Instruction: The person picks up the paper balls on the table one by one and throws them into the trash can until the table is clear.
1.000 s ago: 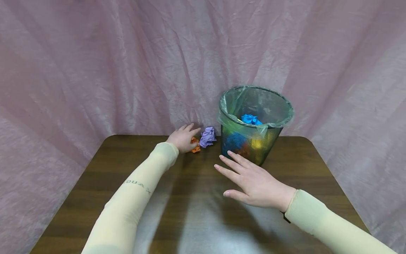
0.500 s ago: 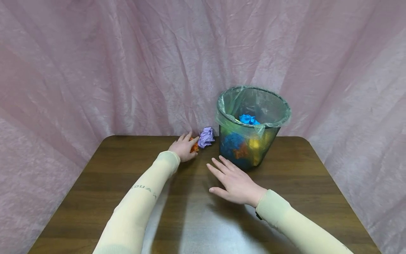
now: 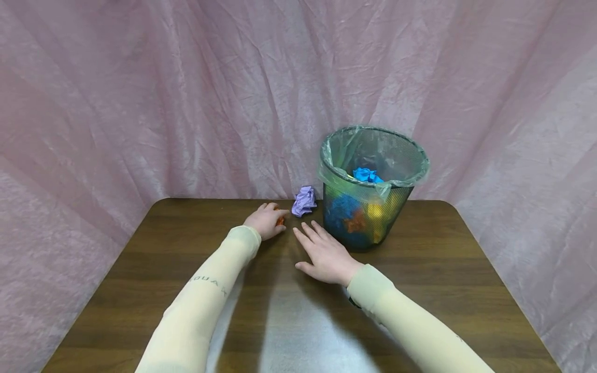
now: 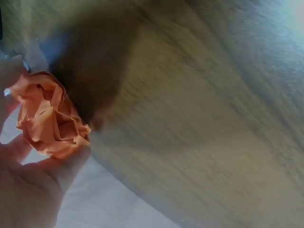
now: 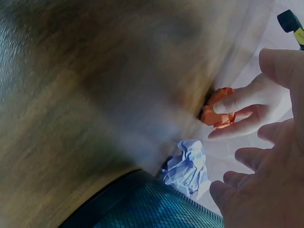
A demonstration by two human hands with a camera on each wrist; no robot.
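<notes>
My left hand [image 3: 267, 221] grips a crumpled orange paper ball [image 4: 50, 118] near the back edge of the table. In the head view most of that ball is hidden by the fingers; the left wrist view shows fingers and thumb curled about it. A crumpled purple paper ball [image 3: 304, 201] lies just to its right, apart from the hand. With fingers spread and nearly straight, my right hand [image 3: 325, 256] hovers or rests low in front of the purple ball, holding nothing. It is close to the mesh wastebasket [image 3: 354, 235].
Lined with a clear plastic bag, the wastebasket contains blue, yellow and orange crumpled paper, with a blue ball [image 3: 367, 175] on top. A pink curtain [image 3: 224, 103] hangs behind the brown wooden table [image 3: 140, 290].
My left hand has closed around the orange paper ball and drawn it slightly away from the purple one. My right hand has moved left and forward, toward the purple ball.
</notes>
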